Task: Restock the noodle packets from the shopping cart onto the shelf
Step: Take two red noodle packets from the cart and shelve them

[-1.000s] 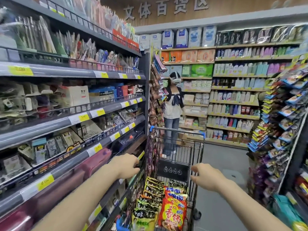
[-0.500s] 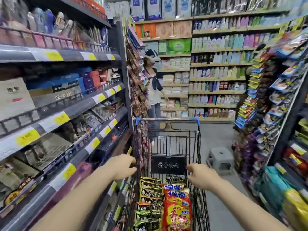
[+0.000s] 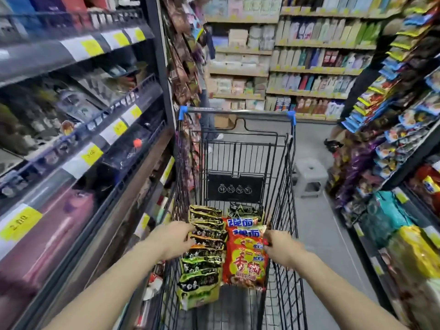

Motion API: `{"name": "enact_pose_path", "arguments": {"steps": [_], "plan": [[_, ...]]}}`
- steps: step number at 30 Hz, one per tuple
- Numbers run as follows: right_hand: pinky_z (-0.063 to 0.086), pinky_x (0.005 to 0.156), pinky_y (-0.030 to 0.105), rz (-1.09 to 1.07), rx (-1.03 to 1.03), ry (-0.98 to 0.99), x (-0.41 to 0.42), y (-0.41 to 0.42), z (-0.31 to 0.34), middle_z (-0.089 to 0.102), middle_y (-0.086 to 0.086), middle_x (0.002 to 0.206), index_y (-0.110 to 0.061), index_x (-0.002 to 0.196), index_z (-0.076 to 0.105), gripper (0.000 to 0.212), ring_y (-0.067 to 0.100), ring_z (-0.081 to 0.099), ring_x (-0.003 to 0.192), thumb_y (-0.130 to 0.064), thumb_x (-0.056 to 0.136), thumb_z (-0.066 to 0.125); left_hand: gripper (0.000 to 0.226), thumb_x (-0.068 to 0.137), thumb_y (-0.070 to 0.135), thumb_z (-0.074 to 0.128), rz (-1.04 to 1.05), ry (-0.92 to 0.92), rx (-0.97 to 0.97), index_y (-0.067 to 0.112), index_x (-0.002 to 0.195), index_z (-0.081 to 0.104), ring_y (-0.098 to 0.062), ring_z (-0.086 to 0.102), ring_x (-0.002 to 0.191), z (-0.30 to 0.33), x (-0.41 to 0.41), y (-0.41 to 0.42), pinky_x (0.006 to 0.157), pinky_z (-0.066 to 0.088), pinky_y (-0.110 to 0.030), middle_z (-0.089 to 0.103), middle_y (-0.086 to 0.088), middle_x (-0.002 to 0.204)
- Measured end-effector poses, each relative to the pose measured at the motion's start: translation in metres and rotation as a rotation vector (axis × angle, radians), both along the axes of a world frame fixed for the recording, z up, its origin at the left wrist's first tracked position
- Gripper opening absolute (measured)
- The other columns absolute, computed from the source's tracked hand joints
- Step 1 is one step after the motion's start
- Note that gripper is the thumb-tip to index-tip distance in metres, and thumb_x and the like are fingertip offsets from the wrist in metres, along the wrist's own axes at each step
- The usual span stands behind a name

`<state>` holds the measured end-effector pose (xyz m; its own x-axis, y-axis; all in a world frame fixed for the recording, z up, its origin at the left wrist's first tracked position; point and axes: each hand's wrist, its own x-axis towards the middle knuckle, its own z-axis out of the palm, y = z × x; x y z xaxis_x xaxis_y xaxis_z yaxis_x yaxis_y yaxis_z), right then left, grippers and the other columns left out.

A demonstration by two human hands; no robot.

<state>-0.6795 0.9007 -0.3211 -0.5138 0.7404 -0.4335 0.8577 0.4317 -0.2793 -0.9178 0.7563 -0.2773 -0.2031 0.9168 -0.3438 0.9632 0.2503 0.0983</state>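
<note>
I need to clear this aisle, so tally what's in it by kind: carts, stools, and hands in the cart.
Carts: 1
Stools: 1
Hands: 2, left touches the green packets, right grips a red packet
Total: 4

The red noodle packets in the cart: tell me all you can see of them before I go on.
The red noodle packets are glossy plastic bags, red and orange with yellow characters and blue-and-white bands at the top. They lie overlapped in a row along the right side of the shopping cart, beside a row of green and black packets. The nearest one faces up. The right hand touches the row's right edge; whether it grips a packet cannot be told. The left hand reaches the green row.
</note>
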Motion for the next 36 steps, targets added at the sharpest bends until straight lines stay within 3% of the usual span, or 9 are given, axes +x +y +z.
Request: {"name": "enact_pose_path", "arguments": {"steps": [5,10,14,18,20,23,27,31,36], "plan": [[0.055,0.078,0.035,-0.029,-0.109,-0.04,-0.012,0.018,-0.075,0.066,0.002,0.096,-0.016,0.096,0.055,0.011,0.018,0.064,0.085,-0.024,0.089,0.051,0.043,0.097,0.035,0.039,-0.056,-0.015,-0.017,0.019,0.136,0.044,-0.019,0.05,0.122,-0.057,-0.014,0.012,0.101,0.041,-0.034,0.051,-0.003,0.137],[0.054,0.084,0.035,-0.09,-0.187,-0.053,-0.014,0.026,-0.146,0.066,0.001,0.097,-0.017,0.111,0.055,0.02,0.018,0.063,0.087,-0.024,0.094,0.048,0.046,0.099,0.035,0.037,-0.141,0.021,0.015,0.019,0.142,0.038,-0.018,0.032,0.138,-0.11,-0.025,0.015,0.116,0.02,-0.033,0.033,-0.002,0.152],[0.045,0.078,0.026,-0.173,-0.169,-0.043,-0.014,0.031,-0.191,0.067,0.005,0.109,-0.018,0.123,0.052,0.029,0.019,0.058,0.086,-0.023,0.095,0.045,0.045,0.097,0.036,0.036,-0.155,-0.003,0.095,0.017,0.134,0.05,-0.022,0.045,0.13,-0.145,-0.035,0.011,0.112,0.032,-0.037,0.044,-0.004,0.145],[0.053,0.079,0.037,-0.316,-0.231,-0.024,-0.016,0.041,-0.24,0.066,0.002,0.097,-0.021,0.113,0.051,0.026,0.022,0.064,0.084,-0.021,0.087,0.05,0.047,0.086,0.039,0.033,-0.196,0.035,0.165,0.016,0.099,0.072,-0.022,0.069,0.096,-0.174,-0.042,0.004,0.087,0.054,-0.043,0.069,-0.005,0.114],[0.055,0.082,0.043,-0.364,-0.243,-0.051,-0.015,0.048,-0.27,0.066,0.004,0.098,-0.02,0.103,0.05,0.019,0.025,0.065,0.085,-0.022,0.085,0.053,0.043,0.085,0.038,0.037,-0.202,0.053,0.165,0.018,0.095,0.073,-0.018,0.07,0.09,-0.183,-0.043,0.0,0.083,0.056,-0.041,0.071,-0.004,0.107],[0.055,0.083,0.041,-0.406,-0.236,-0.099,-0.016,0.053,-0.302,0.067,0.007,0.099,-0.016,0.097,0.057,0.018,0.025,0.064,0.085,-0.03,0.085,0.053,0.041,0.084,0.035,0.039,-0.225,0.051,0.183,0.017,0.096,0.074,-0.015,0.07,0.091,-0.192,-0.044,-0.001,0.089,0.053,-0.041,0.072,-0.004,0.105],[0.051,0.086,0.036,-0.542,-0.222,-0.119,-0.017,0.057,-0.326,0.059,0.012,0.11,-0.005,0.109,0.053,0.036,0.028,0.059,0.096,-0.029,0.084,0.044,0.041,0.085,0.035,0.039,-0.207,0.04,0.217,0.017,0.096,0.074,-0.015,0.07,0.089,-0.196,-0.042,0.001,0.089,0.052,-0.04,0.072,-0.003,0.104],[0.046,0.078,0.026,-0.793,-0.256,0.045,-0.028,0.054,-0.315,0.056,0.013,0.121,-0.006,0.12,0.05,0.031,0.027,0.053,0.098,-0.019,0.092,0.049,0.041,0.086,0.035,0.04,-0.183,0.04,0.209,0.017,0.098,0.074,-0.014,0.069,0.092,-0.203,-0.043,-0.002,0.092,0.049,-0.037,0.072,-0.002,0.105],[0.054,0.08,0.042,-1.023,-0.349,0.373,-0.022,0.06,-0.331,0.062,0.021,0.113,0.0,0.122,0.044,0.055,0.034,0.063,0.097,-0.01,0.075,0.072,0.04,0.086,0.035,0.041,-0.144,0.027,0.231,0.017,0.097,0.074,-0.015,0.07,0.09,-0.205,-0.041,-0.003,0.089,0.051,-0.035,0.072,-0.002,0.104]]}}
